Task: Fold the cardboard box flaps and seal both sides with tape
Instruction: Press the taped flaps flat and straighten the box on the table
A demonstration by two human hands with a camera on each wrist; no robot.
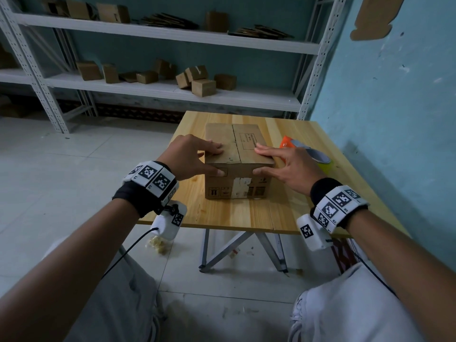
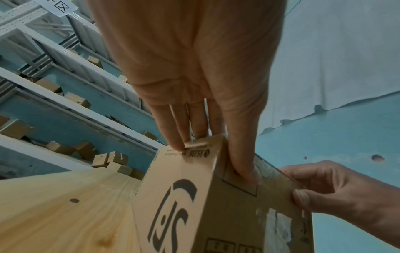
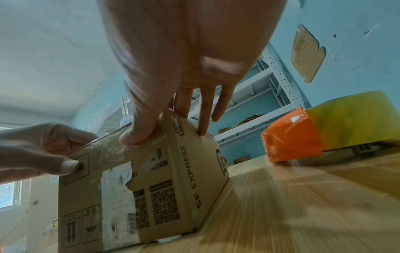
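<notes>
Both hands, left hand [image 1: 188, 154] and right hand [image 1: 288, 166], clamped on the closed, untaped cardboard box [image 1: 237, 166], fingers atop, thumbs against its near face.

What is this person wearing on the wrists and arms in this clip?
Both forearms are bare, no sleeves. The left hand and right hand are ungloved. Each wrist carries a black band topped with white blocks printed with black square markers, plus a white camera pod underneath trailing a thin black cable.
</notes>
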